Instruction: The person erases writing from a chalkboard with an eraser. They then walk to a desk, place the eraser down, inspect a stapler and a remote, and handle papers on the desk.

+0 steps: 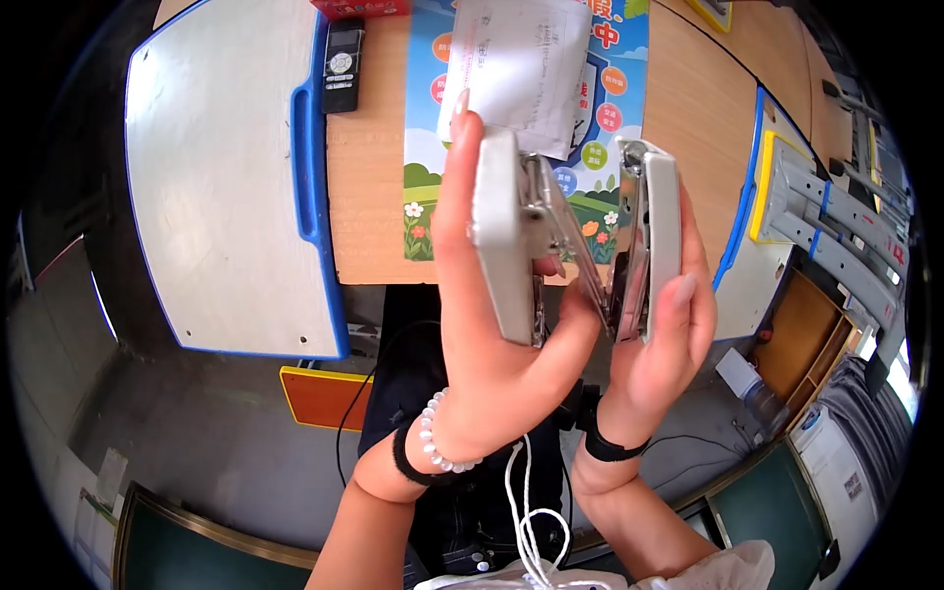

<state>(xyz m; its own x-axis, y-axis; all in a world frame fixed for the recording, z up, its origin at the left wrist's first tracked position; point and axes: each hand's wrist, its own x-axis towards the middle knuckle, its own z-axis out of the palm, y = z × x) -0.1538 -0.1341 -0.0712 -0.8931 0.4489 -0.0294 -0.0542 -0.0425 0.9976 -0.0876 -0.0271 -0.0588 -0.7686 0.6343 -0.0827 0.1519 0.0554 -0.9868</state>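
Note:
A light grey stapler (501, 236) is held up in front of me, spread wide apart in a V with its metal inside parts showing. My left hand (482, 339) is wrapped round its left half, the index finger stretched up along the outer side and the thumb crossing toward the hinge. Around the right half is my right hand (659, 364), with fingers behind and the thumb against the outer side. Behind the stapler, a white printed paper (521, 69) lies on a colourful poster (423, 187) on the desk. Whether any staples sit inside, I cannot tell.
The wooden desk (364, 197) runs under the poster. A black voice recorder (341, 69) lies at its left, near a red box (359, 6) at the top edge. White boards with blue edging (226, 177) flank the desk. A dark cable (354, 403) hangs below.

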